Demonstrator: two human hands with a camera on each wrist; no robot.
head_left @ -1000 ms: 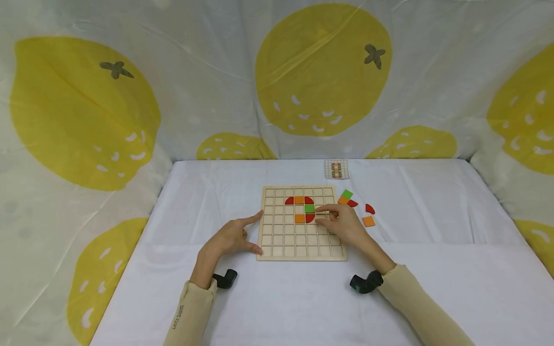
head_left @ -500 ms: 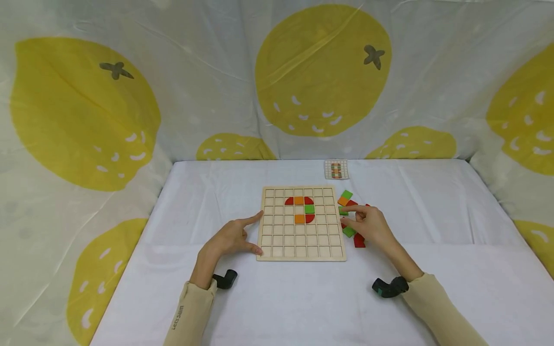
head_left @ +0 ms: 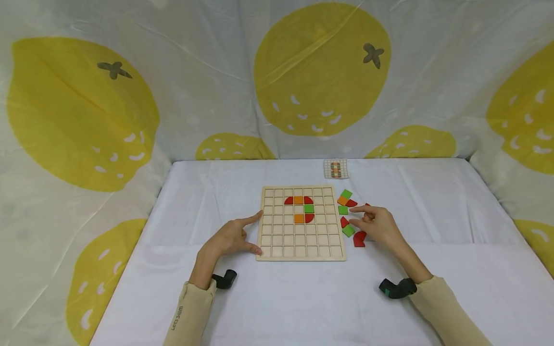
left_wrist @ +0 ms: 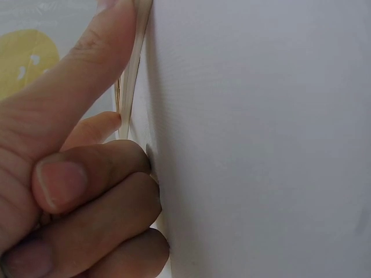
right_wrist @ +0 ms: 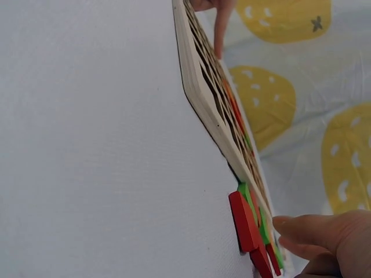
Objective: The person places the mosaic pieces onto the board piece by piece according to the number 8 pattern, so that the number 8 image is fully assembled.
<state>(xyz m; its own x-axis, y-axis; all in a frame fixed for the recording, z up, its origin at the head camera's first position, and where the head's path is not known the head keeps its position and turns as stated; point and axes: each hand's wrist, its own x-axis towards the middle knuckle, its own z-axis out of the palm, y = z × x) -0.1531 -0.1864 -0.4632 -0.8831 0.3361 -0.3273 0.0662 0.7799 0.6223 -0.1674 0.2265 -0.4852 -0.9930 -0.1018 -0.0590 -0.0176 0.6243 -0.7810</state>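
Observation:
A square wooden grid board [head_left: 277, 242] lies on the table. My left hand [head_left: 231, 238] rests at its left side, index fingertip on the left edge and thumb at the near left corner; the left wrist view shows the other fingers curled. Set in the grid are red quarter-circle pieces [head_left: 308, 218], orange squares [head_left: 298, 200] and a green square [head_left: 309, 208]. My right hand [head_left: 380, 225] is over the loose pieces to the right, thumb and index finger apart with nothing between them. Its index fingertip is close to a loose green square [head_left: 343, 210], its thumb near a red piece [head_left: 344, 222].
More loose pieces lie right of the board: a red pair [head_left: 359, 239], a green square [head_left: 348, 231], and an orange square [head_left: 342, 201] beside another green one. A small pattern card [head_left: 335, 169] lies at the back. A lemon-print cloth [head_left: 322, 72] hangs behind the table.
My right hand has moved right, from the grid to the loose pieces and then a little farther, uncovering the loose green square and red pieces. The left hand has stayed put.

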